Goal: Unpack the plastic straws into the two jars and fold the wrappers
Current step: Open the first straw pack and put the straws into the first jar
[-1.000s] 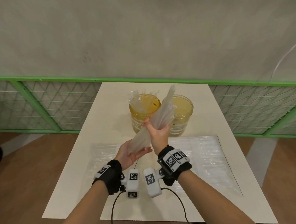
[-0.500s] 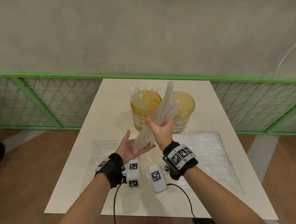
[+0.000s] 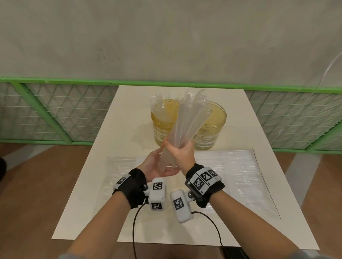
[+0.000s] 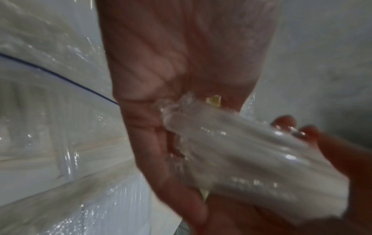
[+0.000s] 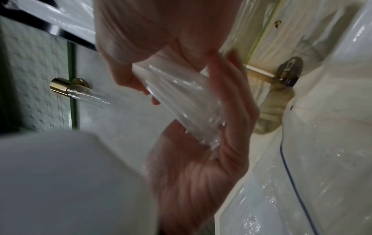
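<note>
My right hand (image 3: 178,154) grips a bundle of clear plastic straws (image 3: 187,121) around its lower part, tilted up and to the right in front of the jars. The bundle's bottom end (image 4: 201,143) rests against the flat palm of my left hand (image 3: 158,166), whose fingers are straight. The same contact shows in the right wrist view, bundle (image 5: 181,98) on left palm (image 5: 193,167). Two amber glass jars stand side by side on the table: the left jar (image 3: 162,127) holds several straws, the right jar (image 3: 212,128) is partly hidden behind the bundle.
Clear plastic wrappers (image 3: 235,169) lie flat across the white table (image 3: 127,111), under and beside my hands. A green mesh fence (image 3: 68,113) and a grey wall stand behind the table. Brown floor lies on both sides.
The bundle has swung more upright and its top has fanned out. My left palm has moved up against the bundle's bottom end. Both hands have risen slightly toward the jars.
</note>
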A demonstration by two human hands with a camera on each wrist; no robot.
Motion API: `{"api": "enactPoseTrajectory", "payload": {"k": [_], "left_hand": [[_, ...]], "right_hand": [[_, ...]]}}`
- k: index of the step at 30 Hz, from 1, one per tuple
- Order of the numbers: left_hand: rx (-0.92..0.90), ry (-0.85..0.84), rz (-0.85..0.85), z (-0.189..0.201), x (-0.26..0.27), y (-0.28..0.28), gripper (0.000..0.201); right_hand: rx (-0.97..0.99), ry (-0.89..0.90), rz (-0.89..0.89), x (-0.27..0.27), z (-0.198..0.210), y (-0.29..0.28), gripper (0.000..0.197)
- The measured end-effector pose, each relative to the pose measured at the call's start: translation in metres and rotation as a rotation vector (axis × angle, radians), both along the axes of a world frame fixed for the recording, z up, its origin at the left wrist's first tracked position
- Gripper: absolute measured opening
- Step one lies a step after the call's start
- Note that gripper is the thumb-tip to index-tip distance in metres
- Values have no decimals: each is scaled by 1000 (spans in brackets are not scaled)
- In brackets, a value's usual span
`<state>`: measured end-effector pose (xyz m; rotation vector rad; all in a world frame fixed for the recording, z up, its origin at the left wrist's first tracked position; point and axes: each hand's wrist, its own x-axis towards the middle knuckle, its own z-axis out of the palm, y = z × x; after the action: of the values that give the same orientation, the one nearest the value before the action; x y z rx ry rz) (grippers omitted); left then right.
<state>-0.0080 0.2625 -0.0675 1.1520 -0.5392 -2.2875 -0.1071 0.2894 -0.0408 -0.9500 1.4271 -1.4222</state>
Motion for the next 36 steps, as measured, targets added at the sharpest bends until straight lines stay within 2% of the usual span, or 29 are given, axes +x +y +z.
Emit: {"api": "enactPoseTrajectory", "payload": {"k": [6, 7, 8, 10, 11, 12, 15, 19, 24, 26, 28, 31, 33, 36], "left_hand": [[-42, -145, 68, -9, -5, -4, 35], [-46, -155, 70, -10, -4, -5, 33], [-51, -163, 77, -13, -3, -7, 32], [-54, -162, 88, -14, 0, -10, 35], [-55, -159, 87, -15, 0, -11, 36], [-53, -161, 92, -14, 1, -12, 35], [-19, -141, 98, -15, 2, -11, 30], [38, -105, 84, -24, 3, -8, 28], [59, -11, 112, -22, 5, -4, 54], [18, 31, 106, -20, 4, -3, 51], [-23, 47, 94, -18, 2, -2, 42], [-30, -72, 84, -16, -6, 1, 28], [-34, -157, 96, -15, -9, 2, 29], [-69, -153, 108, -17, -5, 6, 25]], "right_hand": [[-30, 33, 88, 6, -6, -1, 26], [-43, 38, 110, 5, -6, 0, 32], [-63, 30, 126, 5, -4, 1, 45], [-91, -18, 77, 7, 3, 2, 77], [-100, -34, 46, 7, 6, 0, 84], [-116, -43, 27, 5, 8, -2, 81], [-97, -64, -17, -2, 11, -7, 45], [-49, -42, 3, -4, 5, -7, 39], [-146, -84, -9, -11, 11, 2, 10], [-130, -129, -39, -10, 8, 5, 12], [-110, -152, -58, -8, 6, 8, 24], [-85, -125, 3, -7, 3, 12, 20], [-87, -92, 34, -6, 2, 16, 24], [-77, -72, 16, -4, 0, 18, 23]]}}
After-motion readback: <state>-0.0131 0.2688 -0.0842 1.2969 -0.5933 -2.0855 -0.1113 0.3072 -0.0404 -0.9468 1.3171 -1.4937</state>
